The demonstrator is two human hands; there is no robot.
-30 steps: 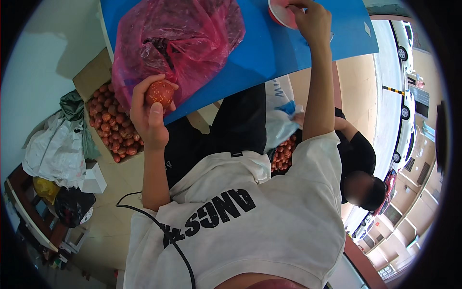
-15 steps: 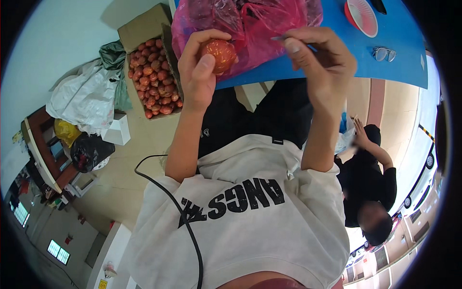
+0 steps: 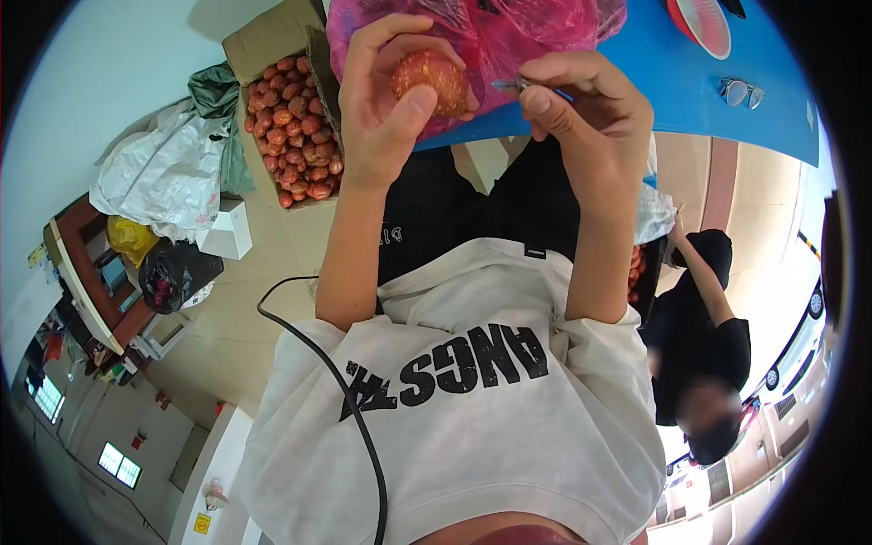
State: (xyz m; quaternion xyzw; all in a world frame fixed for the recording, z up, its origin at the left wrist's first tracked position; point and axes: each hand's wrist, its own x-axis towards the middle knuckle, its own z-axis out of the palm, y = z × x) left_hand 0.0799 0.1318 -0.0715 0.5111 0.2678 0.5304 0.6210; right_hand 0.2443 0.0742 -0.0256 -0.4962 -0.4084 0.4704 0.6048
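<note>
A round red fruit flecked with yellow (image 3: 427, 80) rests in my left hand (image 3: 377, 118), with the thumb across its near side and the fingers curled around it. Between thumb and fingers, my right hand (image 3: 590, 113) pinches a slim tool with a pointed metal tip (image 3: 505, 84). Part of a dark blue handle shows behind the fingers. The tip points left toward the fruit, with a small gap between them. Beneath both hands, a crumpled pink plastic bag (image 3: 527, 36) lies on the blue table (image 3: 718, 123); its contents cannot be made out.
An open cardboard box (image 3: 263, 36) full of similar red fruits (image 3: 292, 127) stands on the floor to the left. White sacking (image 3: 159, 177) and a black bag (image 3: 177, 272) lie beyond. Glasses (image 3: 740, 93) and a red-and-white basket (image 3: 704, 25) sit on the table. Another person (image 3: 699, 318) is at the right.
My right hand has come left and slightly down, bringing the tool's tip closer to the fruit. The fruit has shifted slightly up and right in my left hand. More red fruits show beside the other person.
</note>
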